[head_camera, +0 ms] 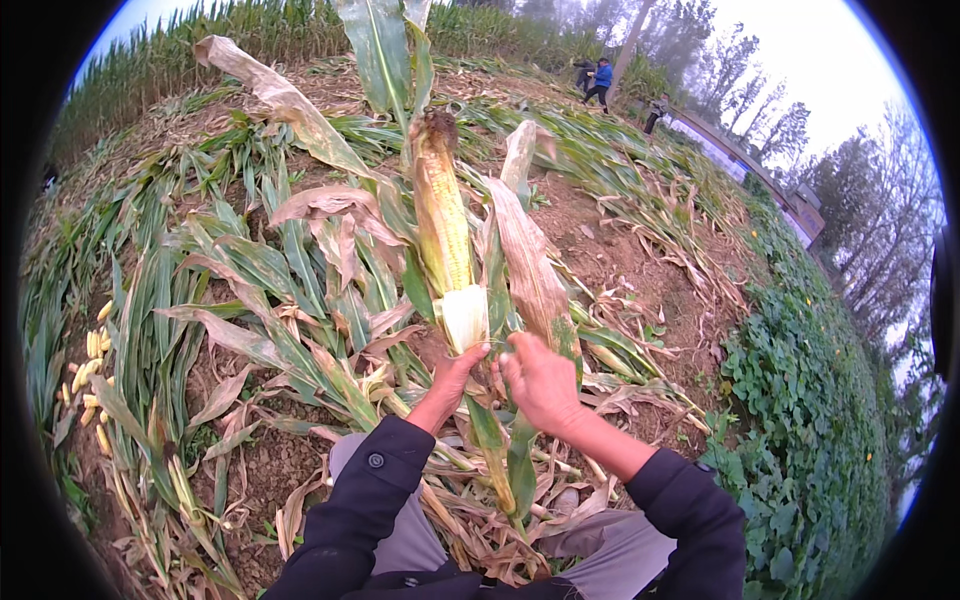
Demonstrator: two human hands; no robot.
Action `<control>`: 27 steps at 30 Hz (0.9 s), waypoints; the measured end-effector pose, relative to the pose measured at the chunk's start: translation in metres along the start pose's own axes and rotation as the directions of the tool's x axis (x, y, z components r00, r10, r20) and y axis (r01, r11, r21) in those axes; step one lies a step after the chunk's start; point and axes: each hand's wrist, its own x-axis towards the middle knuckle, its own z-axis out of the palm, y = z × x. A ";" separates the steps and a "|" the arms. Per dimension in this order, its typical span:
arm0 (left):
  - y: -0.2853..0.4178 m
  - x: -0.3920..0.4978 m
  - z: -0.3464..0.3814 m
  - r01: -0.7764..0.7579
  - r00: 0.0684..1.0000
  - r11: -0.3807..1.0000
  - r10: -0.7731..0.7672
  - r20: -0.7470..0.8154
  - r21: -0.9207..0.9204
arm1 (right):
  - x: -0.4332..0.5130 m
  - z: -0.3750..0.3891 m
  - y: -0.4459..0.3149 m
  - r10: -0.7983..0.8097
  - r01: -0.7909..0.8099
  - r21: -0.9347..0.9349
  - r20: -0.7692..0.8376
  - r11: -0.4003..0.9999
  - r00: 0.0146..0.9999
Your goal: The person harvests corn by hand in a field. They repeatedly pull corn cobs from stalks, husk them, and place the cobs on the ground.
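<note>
A corn ear [446, 217] stands upright before me, its yellow kernels partly bared and dark dry silk at its tip. Pale inner husk [465, 315] is folded down around its lower end. My left hand [454, 379] grips the ear's base, thumb pressed against the husk. Close beside it on the right, my right hand [541, 382] has its fingers curled on peeled-back husk, mostly hidden by the hand. A dry brown leaf [529, 259] rises just behind my right hand. Below both hands, a green and yellow corn stalk [496, 472] hangs between my knees.
Cut corn stalks [277, 247] cover the soil around me. Several husked ears [90, 367] lie in a pile at left. Leafy green vines [802, 420] border the right side. People [600, 79] are far off near standing corn [172, 67].
</note>
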 end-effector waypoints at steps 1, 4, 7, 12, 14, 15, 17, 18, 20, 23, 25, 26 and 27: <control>-0.001 0.000 0.001 0.024 0.999 0.999 -0.023 -0.036 0.024 | 0.016 -0.012 0.000 0.010 -0.010 -0.009 -0.089 1.000 0.996; -0.006 -0.002 0.006 0.009 0.999 0.999 -0.008 0.031 -0.032 | 0.074 -0.044 -0.011 0.045 -0.037 0.038 -0.219 0.999 0.975; -0.009 -0.001 0.013 -0.007 0.996 0.996 0.015 -0.085 0.092 | 0.133 -0.056 -0.040 0.104 -0.076 0.100 -0.321 0.992 0.941; -0.018 -0.006 0.023 -0.241 0.954 0.952 0.267 -0.132 0.188 | 0.204 -0.047 -0.075 0.318 -0.340 -0.059 -0.233 0.939 0.919; -0.022 -0.007 0.024 -0.201 0.953 0.953 0.244 -0.180 0.229 | 0.219 -0.039 -0.073 0.415 -0.419 0.020 -0.200 0.908 0.888; -0.022 -0.007 0.023 -0.191 0.948 0.952 0.242 -0.205 0.241 | 0.225 -0.035 -0.069 0.469 -0.466 0.056 -0.170 0.883 0.867; -0.022 -0.008 0.021 -0.196 0.951 0.949 0.246 -0.189 0.247 | 0.229 -0.025 -0.059 0.356 -0.356 0.054 -0.284 0.933 0.890; -0.020 -0.009 0.019 -0.156 0.958 0.954 0.210 -0.197 0.256 | 0.230 -0.021 -0.054 0.329 -0.334 0.040 -0.320 0.942 0.889; -0.013 -0.010 0.013 -0.092 0.980 0.994 0.101 -0.171 0.063 | 0.229 -0.017 -0.043 0.270 -0.245 0.114 -0.334 0.963 0.903; 0.002 -0.011 -0.001 0.189 0.980 0.970 -0.196 -0.036 -0.152 | 0.225 -0.024 -0.029 0.240 -0.184 0.183 -0.359 0.966 0.902; 0.010 -0.010 -0.009 0.340 0.940 0.913 -0.319 0.123 -0.224 | 0.222 -0.037 -0.023 0.248 -0.170 0.243 -0.345 0.955 0.905; 0.012 -0.011 -0.012 0.374 0.917 0.911 -0.336 0.215 -0.172 | 0.219 -0.043 -0.020 0.235 -0.150 0.253 -0.351 0.956 0.906; 0.014 -0.011 -0.013 0.408 0.903 0.899 -0.370 0.219 -0.162 | 0.217 -0.047 -0.019 0.211 -0.133 0.230 -0.362 0.964 0.908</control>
